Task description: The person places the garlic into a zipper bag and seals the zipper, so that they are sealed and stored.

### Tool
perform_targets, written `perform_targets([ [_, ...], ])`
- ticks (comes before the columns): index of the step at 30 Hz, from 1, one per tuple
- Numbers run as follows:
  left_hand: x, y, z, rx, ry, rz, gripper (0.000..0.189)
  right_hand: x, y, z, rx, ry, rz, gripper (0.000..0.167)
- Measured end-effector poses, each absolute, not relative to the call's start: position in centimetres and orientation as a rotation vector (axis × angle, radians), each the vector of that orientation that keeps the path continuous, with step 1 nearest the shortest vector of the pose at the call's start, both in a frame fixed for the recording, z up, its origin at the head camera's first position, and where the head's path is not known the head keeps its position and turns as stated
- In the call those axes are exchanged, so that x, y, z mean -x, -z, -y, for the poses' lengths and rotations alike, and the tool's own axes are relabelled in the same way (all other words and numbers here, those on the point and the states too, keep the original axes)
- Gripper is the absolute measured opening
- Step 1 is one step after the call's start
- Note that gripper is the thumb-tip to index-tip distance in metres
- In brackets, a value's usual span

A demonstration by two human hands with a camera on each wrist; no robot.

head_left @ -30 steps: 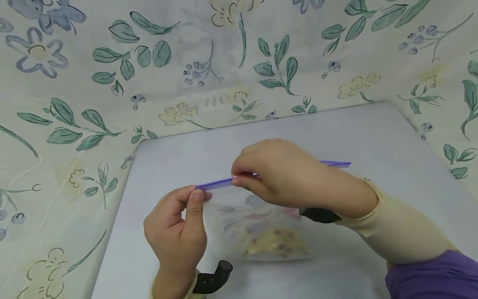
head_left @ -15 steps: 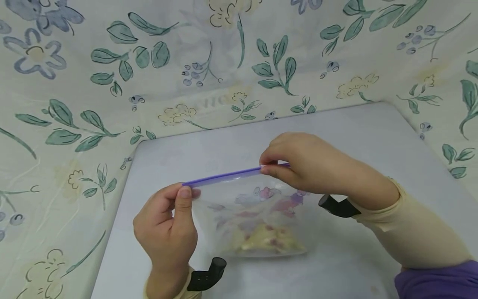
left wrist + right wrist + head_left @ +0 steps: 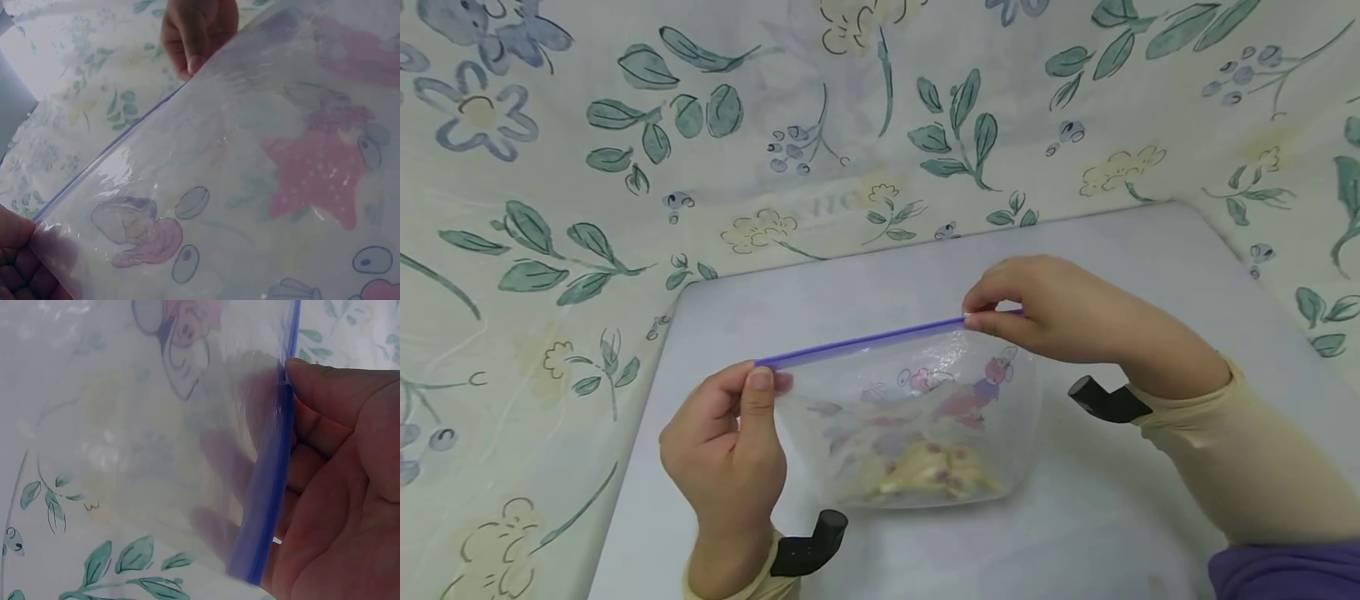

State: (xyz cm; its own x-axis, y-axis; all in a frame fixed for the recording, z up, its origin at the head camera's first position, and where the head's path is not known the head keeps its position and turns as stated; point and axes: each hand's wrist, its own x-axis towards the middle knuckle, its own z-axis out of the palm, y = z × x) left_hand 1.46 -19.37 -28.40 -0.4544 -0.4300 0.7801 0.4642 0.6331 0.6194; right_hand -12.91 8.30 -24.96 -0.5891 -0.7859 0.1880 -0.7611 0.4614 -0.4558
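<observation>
A clear zip bag [image 3: 880,400] with pink and purple cartoon prints hangs upright between both hands, low over the table. Pale yellow pieces with reddish spots [image 3: 936,471] lie at its bottom; their kind is unclear. My left hand [image 3: 726,458] pinches the left end of its purple zip strip [image 3: 857,342] between thumb and finger. Near the strip's right end, my right hand [image 3: 1048,308] pinches the zip, probably at a small white slider that the fingers mostly cover. In the right wrist view the thumb [image 3: 331,390] presses on the blue-purple strip, with other fingers behind the film.
The white table [image 3: 1112,500] lies below, its far edge against a floral cloth [image 3: 820,125] that rises behind and at both sides. Black wrist cameras [image 3: 808,546] are strapped over beige sleeves on both wrists.
My right hand has slid right along the purple strip, from near its middle to near its right end. The left hand has shifted slightly left, keeping its pinch, and the bag is stretched wider.
</observation>
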Motion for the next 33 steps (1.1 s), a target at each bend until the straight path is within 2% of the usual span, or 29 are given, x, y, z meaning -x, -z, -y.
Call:
perform_targets([
  [15,-2.2,27.2,20.9,-0.067,1.007,1.625,0.017,15.0,25.3,-11.2,1.480,0.795,-2.583,0.007],
  [20,-2.5,26.8,21.0,-0.077,0.979,1.580,0.020,15.4,25.1,-10.1,1.578,0.762,-2.639,0.006],
  [25,-2.7,26.0,21.6,-0.078,0.996,1.459,0.024,15.9,25.7,-6.7,1.592,0.777,-2.818,0.012],
  [28,-2.9,25.7,21.8,-0.075,0.926,1.395,0.025,16.4,26.5,-3.9,1.475,0.862,-2.862,0.019],
  [33,-3.3,25.7,21.2,-0.064,0.733,1.413,0.030,17.6,27.1,-0.3,1.068,1.179,-2.653,0.024],
])
